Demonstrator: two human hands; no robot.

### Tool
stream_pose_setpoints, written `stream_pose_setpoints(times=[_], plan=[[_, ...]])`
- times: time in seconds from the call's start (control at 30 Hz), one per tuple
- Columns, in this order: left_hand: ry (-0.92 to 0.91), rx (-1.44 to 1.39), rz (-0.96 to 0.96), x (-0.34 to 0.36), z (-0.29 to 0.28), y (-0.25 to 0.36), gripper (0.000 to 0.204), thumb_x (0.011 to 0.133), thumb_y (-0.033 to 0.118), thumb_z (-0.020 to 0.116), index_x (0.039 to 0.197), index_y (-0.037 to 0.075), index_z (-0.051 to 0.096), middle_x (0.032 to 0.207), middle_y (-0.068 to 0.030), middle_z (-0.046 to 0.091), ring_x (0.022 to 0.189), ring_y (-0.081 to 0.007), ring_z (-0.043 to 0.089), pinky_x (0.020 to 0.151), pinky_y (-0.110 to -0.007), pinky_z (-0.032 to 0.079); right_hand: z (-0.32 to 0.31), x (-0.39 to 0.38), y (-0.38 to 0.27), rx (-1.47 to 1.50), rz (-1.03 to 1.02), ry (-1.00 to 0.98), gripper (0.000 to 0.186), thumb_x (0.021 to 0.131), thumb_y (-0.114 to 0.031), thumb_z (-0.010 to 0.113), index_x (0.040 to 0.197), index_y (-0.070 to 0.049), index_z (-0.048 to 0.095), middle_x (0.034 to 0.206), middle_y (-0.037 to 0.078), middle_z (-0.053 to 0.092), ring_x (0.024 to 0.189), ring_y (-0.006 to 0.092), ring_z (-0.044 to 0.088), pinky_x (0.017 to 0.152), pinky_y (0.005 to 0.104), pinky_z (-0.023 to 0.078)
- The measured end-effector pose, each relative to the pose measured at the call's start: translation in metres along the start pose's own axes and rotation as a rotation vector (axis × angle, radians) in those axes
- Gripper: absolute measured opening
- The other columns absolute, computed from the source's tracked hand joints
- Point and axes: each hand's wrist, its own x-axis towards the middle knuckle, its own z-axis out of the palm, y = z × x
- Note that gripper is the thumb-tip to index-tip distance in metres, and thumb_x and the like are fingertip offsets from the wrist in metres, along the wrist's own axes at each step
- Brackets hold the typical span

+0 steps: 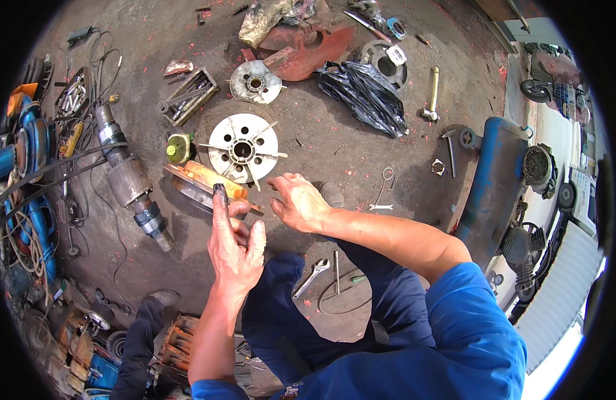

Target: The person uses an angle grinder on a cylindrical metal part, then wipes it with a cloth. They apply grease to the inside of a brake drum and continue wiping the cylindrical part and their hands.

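My left hand (pixel 236 250) is raised with its index finger stretched out and the thumb apart. Black grease coats that fingertip, and I see nothing held. Just beyond it lies a yellow-orange block with a metal edge (pixel 214 181). My right hand (pixel 301 202) hovers to the right of it, palm down, fingers apart, and looks bare of any object. Ahead of both hands, a white fan wheel with radial fins (pixel 258 138) lies flat on the ground, its dark hub hole facing up. A green container with a yellow-green cap (pixel 178 148) stands left of the wheel.
Left lies a heavy shaft (pixel 129 179) among cables. Farther off are a wooden tool box (pixel 189 97), a second fan wheel (pixel 254 81), black plastic (pixel 364 97) and a hammer (pixel 432 97). A blue tank (pixel 491 187) stands right. An adjustable wrench (pixel 312 277) lies between my legs.
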Motion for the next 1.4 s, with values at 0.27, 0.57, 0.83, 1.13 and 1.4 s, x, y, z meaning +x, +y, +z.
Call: stream_pose_setpoints(times=[0.27, 0.57, 0.83, 1.13, 1.4], plan=[[-0.062, -0.024, -0.231, 0.078, 0.056, 0.153, 0.083, 0.096, 0.011, 0.065, 0.162, 0.009, 0.014, 0.113, -0.0138, 0.067, 0.084, -0.0152, 0.062, 0.073, -0.029, 0.052, -0.18, -0.123, 0.034, 0.137, 0.4, -0.319, 0.044, 0.09, -0.025, 0.059, 0.124, 0.002, 0.062, 0.12, 0.026, 0.065, 0.119, 0.0401, 0.059, 0.104, 0.0465, 0.046], [0.015, -0.345, -0.507, 0.173, 0.108, 0.196, 0.083, 0.096, 0.009, 0.065, 0.16, 0.003, 0.013, 0.127, -0.0164, 0.062, 0.084, -0.0137, 0.061, 0.072, -0.027, 0.052, -0.319, -0.026, 0.1, 0.063, 0.52, -0.21, 0.041, 0.088, -0.022, 0.057, 0.121, 0.002, 0.064, 0.114, 0.024, 0.069, 0.109, 0.0398, 0.065, 0.096, 0.0454, 0.051], [0.213, -0.555, -0.656, 0.346, 0.057, 0.153, 0.08, 0.099, 0.009, 0.062, 0.16, 0.003, 0.01, 0.128, -0.0148, 0.058, 0.081, -0.0098, 0.055, 0.07, -0.023, 0.05, -0.441, 0.176, 0.112, -0.158, 0.664, -0.191, 0.045, 0.089, -0.023, 0.06, 0.126, 0.002, 0.061, 0.117, 0.025, 0.069, 0.112, 0.039, 0.066, 0.097, 0.0439, 0.051], [0.471, -0.656, -0.84, 0.48, 0.002, 0.14, 0.083, 0.096, 0.01, 0.064, 0.16, 0.005, 0.013, 0.126, -0.0121, 0.059, 0.088, -0.0113, 0.056, 0.076, -0.025, 0.047, -0.583, 0.498, 0.035, -0.371, 0.393, -0.029, 0.047, 0.091, -0.027, 0.06, 0.125, 0.005, 0.058, 0.118, 0.028, 0.066, 0.111, 0.0424, 0.063, 0.099, 0.0455, 0.049], [0.681, -0.698, -0.932, 0.604, 0.008, 0.158, 0.08, 0.097, 0.013, 0.061, 0.161, 0.006, 0.013, 0.126, -0.0143, 0.06, 0.091, -0.0151, 0.058, 0.084, -0.029, 0.047, -0.616, 0.71, 0.07, -0.545, 0.413, -0.116, 0.07, 0.087, -0.043, 0.065, 0.13, 0.01, 0.054, 0.127, 0.032, 0.061, 0.123, 0.0409, 0.058, 0.105, 0.0438, 0.046]])
